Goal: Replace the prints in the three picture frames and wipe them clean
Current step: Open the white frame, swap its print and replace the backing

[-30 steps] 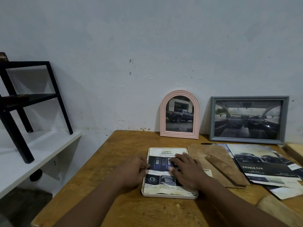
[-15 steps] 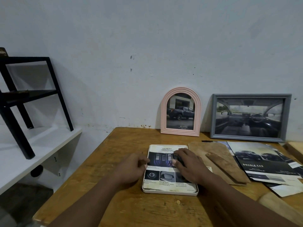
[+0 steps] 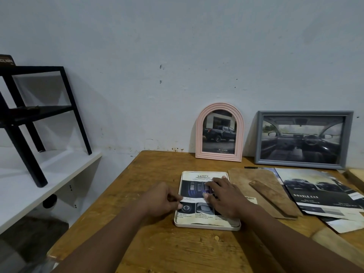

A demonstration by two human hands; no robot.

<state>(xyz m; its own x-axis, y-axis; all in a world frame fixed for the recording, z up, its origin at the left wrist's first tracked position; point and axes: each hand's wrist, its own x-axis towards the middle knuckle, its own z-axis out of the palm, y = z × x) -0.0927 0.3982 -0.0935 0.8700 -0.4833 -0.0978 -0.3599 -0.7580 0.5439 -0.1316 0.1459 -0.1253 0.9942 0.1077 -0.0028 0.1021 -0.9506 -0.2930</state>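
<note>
A white rounded frame [image 3: 206, 226] lies flat on the wooden table [image 3: 157, 249], with a "SAFETY" car print [image 3: 199, 179] lying in it. My right hand [image 3: 224, 198] rests flat on the print, fingers spread. My left hand [image 3: 159, 200] touches the print's left edge with loosely bent fingers. A pink arched frame [image 3: 219, 133] with a pickup print and a grey rectangular frame [image 3: 302, 139] with a car-interior print lean against the wall behind.
A brown backing board with its stand [image 3: 264, 194] lies right of the white frame. Loose car brochures [image 3: 319, 194] are spread at the right. A white shelf [image 3: 39, 174] carrying a black metal rack [image 3: 33, 115] stands left of the table.
Both hands stay on the print; my right hand has shifted slightly up it and my left fingers have curled more at its left edge. The camera has moved a little.
</note>
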